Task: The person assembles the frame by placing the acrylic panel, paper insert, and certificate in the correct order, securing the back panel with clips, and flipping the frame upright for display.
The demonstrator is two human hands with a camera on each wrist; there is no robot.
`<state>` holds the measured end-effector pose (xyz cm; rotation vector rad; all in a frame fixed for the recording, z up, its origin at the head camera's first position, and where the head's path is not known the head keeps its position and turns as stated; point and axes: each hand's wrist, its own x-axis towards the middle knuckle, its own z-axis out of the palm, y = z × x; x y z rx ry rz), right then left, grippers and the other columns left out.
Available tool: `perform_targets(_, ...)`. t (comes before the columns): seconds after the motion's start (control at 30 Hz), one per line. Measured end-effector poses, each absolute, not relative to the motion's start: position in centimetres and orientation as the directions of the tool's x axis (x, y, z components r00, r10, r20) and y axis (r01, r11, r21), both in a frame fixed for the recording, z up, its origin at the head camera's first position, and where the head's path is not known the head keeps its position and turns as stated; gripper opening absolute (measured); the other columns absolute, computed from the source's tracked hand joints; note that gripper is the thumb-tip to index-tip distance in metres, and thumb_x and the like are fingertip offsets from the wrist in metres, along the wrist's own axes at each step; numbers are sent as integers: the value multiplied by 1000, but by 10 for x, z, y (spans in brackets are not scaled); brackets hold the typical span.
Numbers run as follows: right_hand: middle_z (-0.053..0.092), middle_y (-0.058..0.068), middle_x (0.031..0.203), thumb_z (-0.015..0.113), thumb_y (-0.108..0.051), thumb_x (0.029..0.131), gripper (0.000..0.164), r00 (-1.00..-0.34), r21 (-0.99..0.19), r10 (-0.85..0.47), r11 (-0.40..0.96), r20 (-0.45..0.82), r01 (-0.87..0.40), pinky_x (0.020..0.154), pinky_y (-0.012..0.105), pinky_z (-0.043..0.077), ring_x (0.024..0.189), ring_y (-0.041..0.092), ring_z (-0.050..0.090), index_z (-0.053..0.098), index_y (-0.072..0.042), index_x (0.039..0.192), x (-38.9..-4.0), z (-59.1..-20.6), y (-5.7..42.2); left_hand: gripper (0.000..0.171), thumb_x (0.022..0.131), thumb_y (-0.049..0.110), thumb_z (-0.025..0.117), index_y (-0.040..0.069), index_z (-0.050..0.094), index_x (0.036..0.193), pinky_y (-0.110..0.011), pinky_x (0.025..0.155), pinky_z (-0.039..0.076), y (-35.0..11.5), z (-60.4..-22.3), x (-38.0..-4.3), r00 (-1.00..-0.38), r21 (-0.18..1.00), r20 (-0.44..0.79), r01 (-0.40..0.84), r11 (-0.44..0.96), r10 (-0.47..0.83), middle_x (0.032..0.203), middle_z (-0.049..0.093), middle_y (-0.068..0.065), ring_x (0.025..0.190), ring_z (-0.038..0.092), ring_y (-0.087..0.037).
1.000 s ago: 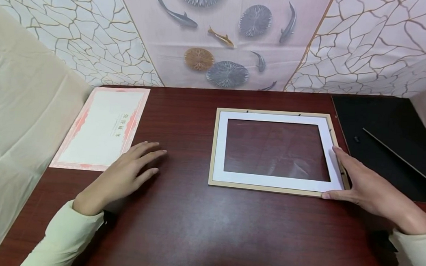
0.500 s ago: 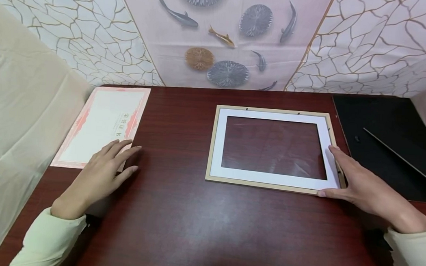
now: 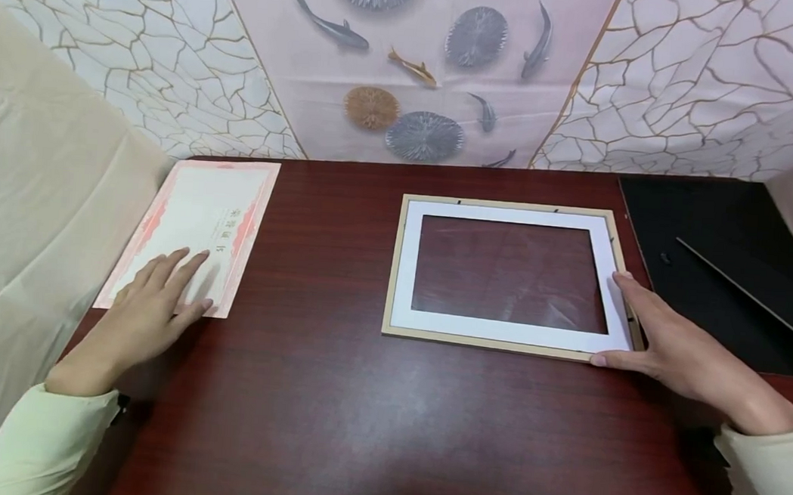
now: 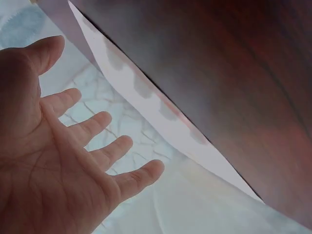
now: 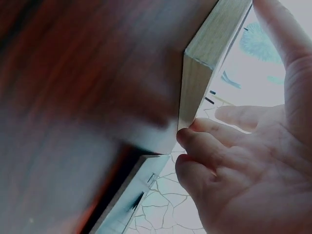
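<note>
A certificate point(image 3: 198, 190) with a pink ornate border and gold characters lies flat at the far left of the table. Over its near part is my left hand point(image 3: 136, 319), fingers spread. The left wrist view shows that hand point(image 4: 63, 146) palm-on, holding nothing, with a gap between its fingertips and the paper. Toward the right lies a light wooden picture frame point(image 3: 492, 347) with a white mat point(image 3: 500, 329) round a see-through pane. My right hand point(image 3: 686, 356) grips its near right corner, thumb at the front edge. Curled fingers meet the wooden side point(image 5: 195, 92) in the right wrist view.
A black backing board point(image 3: 719, 214) lies right of the picture frame, its stand flap point(image 3: 768, 293) raised. Dark red tabletop point(image 3: 327, 273) separates certificate and frame. Patterned cloth point(image 3: 414, 67) hangs behind; plain pale cloth point(image 3: 24, 202) drapes the left side.
My left hand has moved left from the bare tabletop to over the certificate. The right hand has shifted the picture frame slightly left, then stayed still.
</note>
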<state>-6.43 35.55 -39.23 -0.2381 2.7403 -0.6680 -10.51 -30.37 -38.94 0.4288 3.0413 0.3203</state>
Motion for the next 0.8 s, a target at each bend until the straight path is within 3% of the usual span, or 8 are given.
perform_targets(0.4,9,39,168,88,-39,84,125,-941,-484,-246,868,-234,-107,118,73,22,152,59,20,5,5,166,-65,-394,356,70,108,43,52,10,25,164,-85,100,26,-345,-388,-117,-973,226,-137,150,962,184,163,20,-35,143,20,-66)
perform_targets(0.53,9,39,168,88,-39,84,125,-940,-481,-246,870,-235,-107,118,73,23,152,59,20,5,5,166,-65,-394,357,65,108,36,54,5,30,160,-85,100,25,-352,-391,-121,-971,255,-102,185,949,217,158,22,-41,138,22,-71)
perform_targets(0.8,9,39,168,88,-39,84,125,-940,-485,-241,869,-242,-98,117,74,23,152,59,20,5,5,166,-64,-394,357,66,100,23,69,-3,37,152,-79,105,23,-361,-399,-127,-944,286,5,318,904,331,146,32,-48,133,30,-67)
